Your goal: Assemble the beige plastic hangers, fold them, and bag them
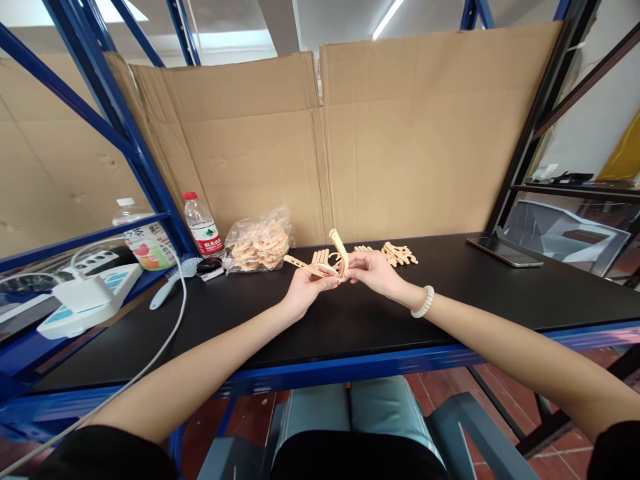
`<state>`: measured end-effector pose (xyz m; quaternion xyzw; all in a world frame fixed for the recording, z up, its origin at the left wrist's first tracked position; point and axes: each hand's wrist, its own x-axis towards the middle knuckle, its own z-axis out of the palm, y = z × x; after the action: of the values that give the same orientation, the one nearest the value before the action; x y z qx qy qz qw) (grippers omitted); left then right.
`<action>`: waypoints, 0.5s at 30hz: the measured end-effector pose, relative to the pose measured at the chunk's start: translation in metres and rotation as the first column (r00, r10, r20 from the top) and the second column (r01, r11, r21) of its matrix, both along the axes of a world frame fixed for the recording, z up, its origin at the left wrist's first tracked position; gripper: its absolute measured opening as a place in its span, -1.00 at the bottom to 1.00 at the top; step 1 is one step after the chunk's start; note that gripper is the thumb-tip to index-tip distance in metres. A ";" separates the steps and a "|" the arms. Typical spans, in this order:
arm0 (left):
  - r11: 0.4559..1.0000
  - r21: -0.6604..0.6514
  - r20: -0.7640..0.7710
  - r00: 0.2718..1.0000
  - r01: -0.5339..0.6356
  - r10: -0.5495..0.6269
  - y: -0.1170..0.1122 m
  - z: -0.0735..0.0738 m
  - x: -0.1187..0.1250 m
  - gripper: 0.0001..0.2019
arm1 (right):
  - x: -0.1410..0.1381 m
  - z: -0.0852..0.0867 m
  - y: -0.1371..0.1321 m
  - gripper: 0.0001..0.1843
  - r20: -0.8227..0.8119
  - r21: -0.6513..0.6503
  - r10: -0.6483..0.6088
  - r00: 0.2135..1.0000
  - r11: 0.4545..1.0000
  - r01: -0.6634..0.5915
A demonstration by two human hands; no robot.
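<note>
My left hand [303,291] is closed in a pinch on a flat beige strip with small holes [299,265] that points up and to the left. A curved beige strip [339,246] stands nearly upright between my hands, and the fingers of my right hand [373,272] pinch its lower end. The two strips meet at my fingertips; whether they are joined I cannot tell. Just behind my hands lie beige toothed pieces [321,256]. To the right of my right hand is a small heap of beige pieces with finger-like prongs [399,254].
On the black tabletop [450,293] stand a clear bag of beige pieces [261,243] and a red-capped water bottle [203,227]. A pale hairbrush [173,283] and a white cable [173,327] lie at left, a tablet [504,252] at right. Cardboard [425,133] walls the back.
</note>
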<state>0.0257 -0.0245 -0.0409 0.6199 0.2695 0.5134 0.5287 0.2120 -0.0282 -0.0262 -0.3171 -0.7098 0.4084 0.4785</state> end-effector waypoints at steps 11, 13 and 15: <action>0.960 -0.232 0.206 0.956 -0.160 0.209 -0.009 -0.002 0.012 -0.72 | -0.021 -0.016 0.008 -0.91 -0.138 0.060 -0.129 0.982 0.989 0.139; 0.948 -0.259 0.227 0.942 -0.186 0.247 -0.010 -0.001 0.015 -0.76 | -0.024 -0.017 0.008 -0.91 -0.152 0.071 -0.148 0.977 0.985 0.160; 0.935 -0.294 0.247 0.929 -0.200 0.276 -0.010 0.001 0.017 -0.81 | -0.026 -0.018 0.008 -0.90 -0.160 0.085 -0.178 0.971 0.978 0.193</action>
<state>0.0425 -0.0346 -0.0401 0.4259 0.3305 0.6174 0.5729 0.1860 -0.0201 -0.0445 -0.3258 -0.6579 0.3490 0.5824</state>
